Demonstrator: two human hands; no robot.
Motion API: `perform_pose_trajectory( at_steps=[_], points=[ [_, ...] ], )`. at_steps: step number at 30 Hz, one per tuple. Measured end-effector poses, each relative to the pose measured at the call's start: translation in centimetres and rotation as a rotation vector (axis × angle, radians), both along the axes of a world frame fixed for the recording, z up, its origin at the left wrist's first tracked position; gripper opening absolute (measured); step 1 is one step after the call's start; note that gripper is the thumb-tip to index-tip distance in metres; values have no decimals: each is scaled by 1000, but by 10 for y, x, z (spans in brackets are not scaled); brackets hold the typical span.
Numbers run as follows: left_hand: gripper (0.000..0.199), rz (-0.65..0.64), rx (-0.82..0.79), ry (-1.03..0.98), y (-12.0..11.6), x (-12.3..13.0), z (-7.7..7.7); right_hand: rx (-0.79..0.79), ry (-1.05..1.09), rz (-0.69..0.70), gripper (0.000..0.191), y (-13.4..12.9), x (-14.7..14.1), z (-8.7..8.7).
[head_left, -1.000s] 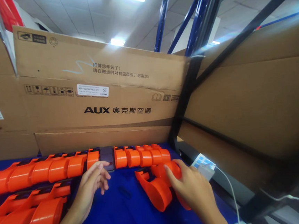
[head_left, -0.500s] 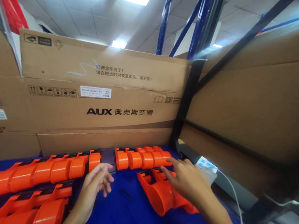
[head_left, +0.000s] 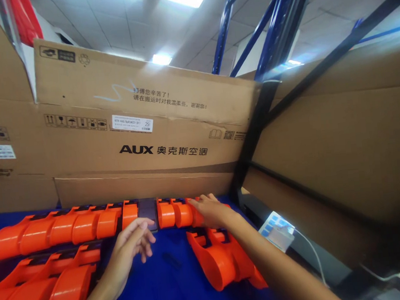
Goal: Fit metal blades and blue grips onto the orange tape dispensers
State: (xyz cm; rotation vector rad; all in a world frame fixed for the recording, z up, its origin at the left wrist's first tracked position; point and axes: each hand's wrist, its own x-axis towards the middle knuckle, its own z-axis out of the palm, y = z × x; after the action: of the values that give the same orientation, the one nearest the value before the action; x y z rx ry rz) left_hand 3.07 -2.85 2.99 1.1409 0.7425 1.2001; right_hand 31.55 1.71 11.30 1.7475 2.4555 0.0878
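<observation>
My left hand hovers above the blue surface, its fingers loosely curled and apart, with nothing in it. Just beyond its fingertips a dark phone-like slab stands between orange pieces of the back row. My right hand reaches over the right part of that row, index finger stretched onto a curved orange plastic piece; its other fingertips are partly hidden. Below the right wrist lies a front group of orange pieces, partly covered by the forearm. A small dark strip lies between the hands.
Larger orange pieces fill the front left, below the back row's left part. A cardboard box walls the back. At right are a dark rack post, a white-and-blue box and a white cable.
My right hand has moved left and away from me, from above the front right group onto the back row. The left hand keeps nearly the same pose. The view has shifted slightly.
</observation>
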Motion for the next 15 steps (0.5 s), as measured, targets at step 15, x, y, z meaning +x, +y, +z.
perform_pose_trajectory(
  at_steps=[15],
  points=[
    [44,87,-46,-104,1,0,3,438,188,350,53,-70,-36,78]
  ],
)
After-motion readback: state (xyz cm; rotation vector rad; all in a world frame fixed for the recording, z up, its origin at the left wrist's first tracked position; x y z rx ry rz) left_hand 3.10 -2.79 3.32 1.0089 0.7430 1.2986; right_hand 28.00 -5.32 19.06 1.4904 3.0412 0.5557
